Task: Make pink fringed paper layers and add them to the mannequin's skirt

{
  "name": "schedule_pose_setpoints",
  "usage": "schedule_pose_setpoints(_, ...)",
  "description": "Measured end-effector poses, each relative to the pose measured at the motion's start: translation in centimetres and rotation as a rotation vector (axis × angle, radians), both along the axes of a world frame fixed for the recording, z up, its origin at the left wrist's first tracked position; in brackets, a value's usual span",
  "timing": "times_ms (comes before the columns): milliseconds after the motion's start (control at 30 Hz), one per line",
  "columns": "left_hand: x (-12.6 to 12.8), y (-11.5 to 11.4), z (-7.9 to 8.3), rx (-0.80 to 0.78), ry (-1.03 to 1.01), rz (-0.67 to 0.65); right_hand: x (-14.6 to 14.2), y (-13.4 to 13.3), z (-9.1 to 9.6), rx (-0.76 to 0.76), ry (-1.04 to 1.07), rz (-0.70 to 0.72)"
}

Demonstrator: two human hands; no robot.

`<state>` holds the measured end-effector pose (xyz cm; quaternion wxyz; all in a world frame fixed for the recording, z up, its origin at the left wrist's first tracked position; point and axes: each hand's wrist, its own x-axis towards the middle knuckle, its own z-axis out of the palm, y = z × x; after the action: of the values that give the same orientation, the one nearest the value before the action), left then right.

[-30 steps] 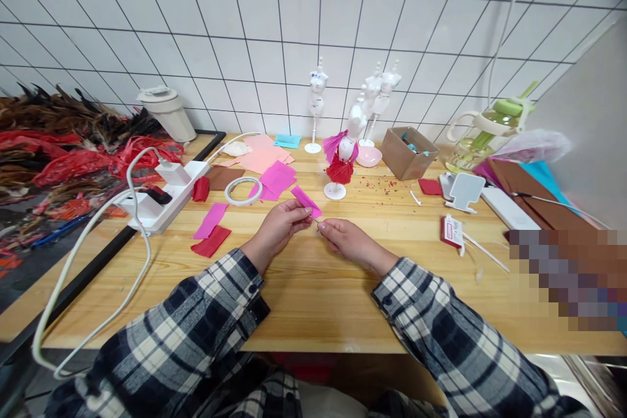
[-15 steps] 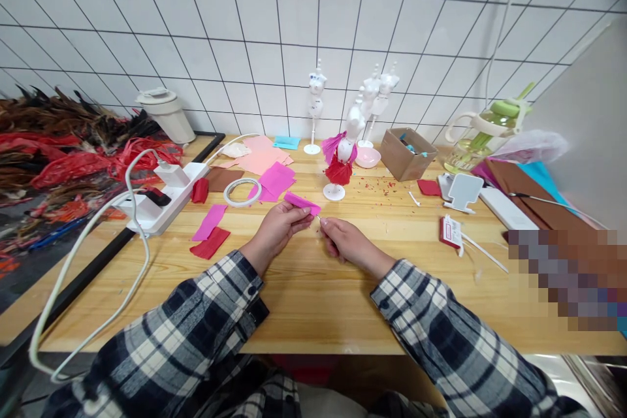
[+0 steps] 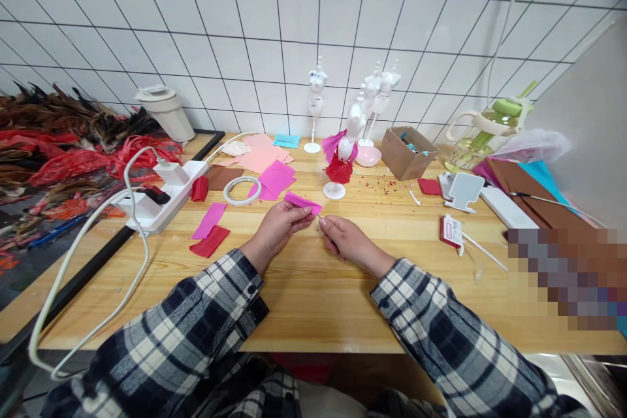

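My left hand [image 3: 280, 227] is closed on a folded strip of magenta crepe paper [image 3: 302, 202], thumb on top. Its right end points toward my right hand [image 3: 347, 235], whose fingers are pinched together. A thin, dark tip shows at those fingertips, close to the paper's end; what it belongs to is hidden in the hand. Just beyond the hands stands a small white mannequin [image 3: 356, 119] on a round base, dressed in a magenta piece and a red ruffled skirt [image 3: 339, 170]. More magenta sheets [image 3: 274, 177] lie behind my left hand.
A tape roll [image 3: 242, 191], red crepe paper [image 3: 210, 242] and a power strip [image 3: 169, 206] lie to the left. Other white mannequins [image 3: 316, 101], a pink bowl [image 3: 368, 156] and a cardboard box [image 3: 409, 153] stand behind. A phone stand [image 3: 463, 191] and bottle [image 3: 482, 137] are at right.
Both hands stay in nearly the same place. The pinched fingers of my right hand have shifted very slightly at the end of the magenta paper.
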<state>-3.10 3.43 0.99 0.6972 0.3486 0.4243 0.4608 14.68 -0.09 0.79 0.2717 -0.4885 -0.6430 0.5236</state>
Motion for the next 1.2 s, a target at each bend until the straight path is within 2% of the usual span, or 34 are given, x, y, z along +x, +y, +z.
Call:
schedule_pose_setpoints(367,-0.03,0.06,-0.10,0.004,-0.008,0.013,-0.05,0.23,0.20,0.095,-0.058,-0.030)
schedule_pose_setpoints(667,0.00,-0.02,0.07,0.003,-0.006,0.012,-0.18,-0.07,0.40,-0.111,0.009,-0.081)
schedule_pose_setpoints(1200,0.06,-0.11,0.15,0.003,0.001,-0.009,-0.11,-0.03,0.28,-0.032,0.042,-0.040)
